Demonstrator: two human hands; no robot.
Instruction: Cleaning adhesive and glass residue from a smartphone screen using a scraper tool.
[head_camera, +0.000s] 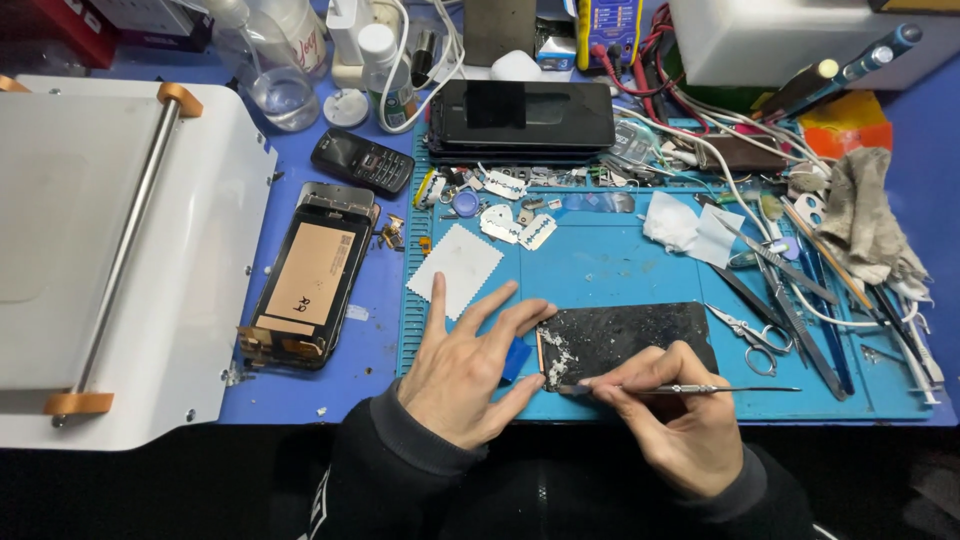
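Blue work surface and a lighter blue ribbed repair mat (600, 270) fill the scene, crowded at the far and right edges and open only in a bare patch of mat just beyond the hands. A person in dark sleeves works at the near edge of the mat. The left hand (470, 365) lies flat with fingers spread wide, fingertips pressing the left end of a cracked phone screen (640, 335), a dark rectangular glass panel flecked with pale shards, which lies on the near part of the mat. A small blue plastic pick (516, 358) shows just under that hand. The right hand (675, 415) pinches a slim metal tool (700, 388) between thumb and fingers, its tip touching the broken corner at the panel's near left. To the right of the panel lie small scissors (752, 335), tweezers and other thin steel tools, with a crumpled grey cloth (865, 215) beyond them at the right edge. Beyond the left hand sits a white square wipe (455, 268) with pinked edges. Left of the mat rests an opened phone body (310, 275) with a tan battery showing, and farther left a white machine (110, 250) with a steel bar. At the far side a dark smartphone (522, 115) lies flat.
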